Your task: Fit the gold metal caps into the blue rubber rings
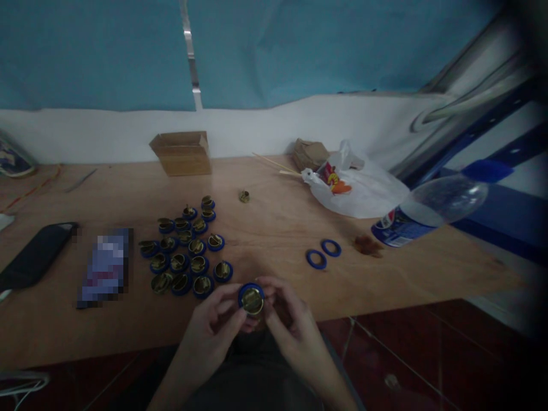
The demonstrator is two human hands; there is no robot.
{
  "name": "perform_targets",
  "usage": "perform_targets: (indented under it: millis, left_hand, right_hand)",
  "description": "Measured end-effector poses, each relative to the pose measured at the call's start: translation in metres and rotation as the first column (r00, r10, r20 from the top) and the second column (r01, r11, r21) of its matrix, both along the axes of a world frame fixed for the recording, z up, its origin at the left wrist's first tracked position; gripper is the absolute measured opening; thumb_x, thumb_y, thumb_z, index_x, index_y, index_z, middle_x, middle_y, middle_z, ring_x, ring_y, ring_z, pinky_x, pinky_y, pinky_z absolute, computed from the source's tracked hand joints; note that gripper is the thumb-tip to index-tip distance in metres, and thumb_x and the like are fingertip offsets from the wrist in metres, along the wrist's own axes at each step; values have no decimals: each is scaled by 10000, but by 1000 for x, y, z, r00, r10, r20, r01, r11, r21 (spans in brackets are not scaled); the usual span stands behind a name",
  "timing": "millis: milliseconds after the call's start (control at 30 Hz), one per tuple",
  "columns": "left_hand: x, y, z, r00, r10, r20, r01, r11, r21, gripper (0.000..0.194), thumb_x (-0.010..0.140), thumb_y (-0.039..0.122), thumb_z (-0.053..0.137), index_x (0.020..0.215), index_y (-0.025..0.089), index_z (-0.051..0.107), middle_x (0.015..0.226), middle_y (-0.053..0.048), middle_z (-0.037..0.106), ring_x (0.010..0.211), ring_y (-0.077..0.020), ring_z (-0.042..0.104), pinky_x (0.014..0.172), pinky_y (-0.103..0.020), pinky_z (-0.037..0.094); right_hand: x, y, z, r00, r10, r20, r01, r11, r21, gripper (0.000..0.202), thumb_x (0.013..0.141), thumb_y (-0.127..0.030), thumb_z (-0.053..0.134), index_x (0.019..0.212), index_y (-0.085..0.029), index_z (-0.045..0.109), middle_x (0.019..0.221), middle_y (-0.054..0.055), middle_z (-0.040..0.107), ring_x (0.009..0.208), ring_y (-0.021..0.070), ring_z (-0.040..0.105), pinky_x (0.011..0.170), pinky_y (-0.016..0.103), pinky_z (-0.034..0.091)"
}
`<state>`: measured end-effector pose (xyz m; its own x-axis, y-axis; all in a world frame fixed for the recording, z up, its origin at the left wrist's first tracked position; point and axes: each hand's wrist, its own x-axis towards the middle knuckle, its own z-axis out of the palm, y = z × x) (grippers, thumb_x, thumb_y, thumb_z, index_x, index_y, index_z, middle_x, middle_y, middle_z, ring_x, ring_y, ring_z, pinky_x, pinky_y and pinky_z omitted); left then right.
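Note:
Between the fingers of both hands, just over the table's front edge, is a round brass-coloured metal fitting (252, 301) with a blue ring around its rim. My left hand (214, 319) pinches its left side. On the other side, the fingertips of my right hand (291, 319) close on the ring's edge. Several similar fittings with blue rings (197, 247) stand in a cluster beyond my left hand. Two loose blue rings (315, 260) lie to the right. A single brass fitting (244, 196) sits farther back, with no blue ring visible on it.
On the wooden table (274, 222) are a black phone (36, 254) and a blurred-out packet (105, 265) at left. An opened cardboard box (184, 157) stands at the back. Rightward are a white plastic bag (363, 185), a brown paper bundle (309, 153) and a tilted plastic bottle (428, 211).

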<state>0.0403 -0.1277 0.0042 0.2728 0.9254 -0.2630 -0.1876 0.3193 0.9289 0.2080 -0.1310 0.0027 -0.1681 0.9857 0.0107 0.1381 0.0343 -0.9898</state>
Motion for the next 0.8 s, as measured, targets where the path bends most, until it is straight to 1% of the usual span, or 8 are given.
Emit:
perform_targets:
  millis: [100,267,400,533,600,700,800]
  left_hand:
    - [4,2,-2,1000,-17,-18,17,999,30,321,869,304,618,1162,188,557,1013,-86,760,857,-199,733,776,-305,587]
    - [13,9,-4,989,22,-145,-5,993,116,307,878,295,596,1162,185,560,1032,-89,757,845,-199,734,775,-289,586]
    - [17,19,-8,973,29,-231,4,990,140,310,899,287,564,1194,191,559,1069,-91,748,878,-201,731,813,-292,578]
    - [22,28,-12,956,32,-293,12,989,147,328,907,287,550,1223,199,553,1123,-96,731,974,-216,714,863,-297,566]
    - [24,32,-14,945,22,-325,30,988,155,334,908,282,546,1232,199,550,1147,-100,721,1017,-222,700,892,-305,557]
    - [28,37,-18,932,11,-363,52,985,162,349,918,278,526,1259,202,530,1190,-101,700,1075,-223,675,934,-318,537]
    - [31,41,-21,924,-2,-383,66,986,153,363,928,289,503,1281,202,505,1145,-95,719,1025,-220,695,871,-306,557]
  right_hand:
    - [3,2,-2,1000,-10,2,10,1000,14,210,945,-244,511,1155,-246,512,958,21,646,863,144,650,751,257,548]
    - [9,9,-3,999,-19,42,18,999,34,234,950,-238,487,1183,-228,499,990,47,652,885,162,660,773,281,559]
    - [16,17,-8,988,-19,154,2,994,109,290,952,-209,461,1240,-230,484,1096,76,654,1018,187,643,887,332,537]
    - [26,26,-12,958,-3,285,-32,992,120,394,953,-189,437,1345,-228,421,1269,104,605,1159,211,591,991,396,494]
    - [30,30,-11,941,15,337,-62,990,129,425,946,-176,444,1365,-236,404,1312,95,579,1203,207,561,1023,398,475]
    - [33,37,-8,927,60,369,-124,981,152,404,927,-143,469,1316,-252,461,1291,66,590,1199,193,559,1031,372,470]
    - [32,46,-6,922,45,385,-112,982,154,324,933,-133,463,1227,-249,531,1222,51,632,1139,188,595,998,354,490]
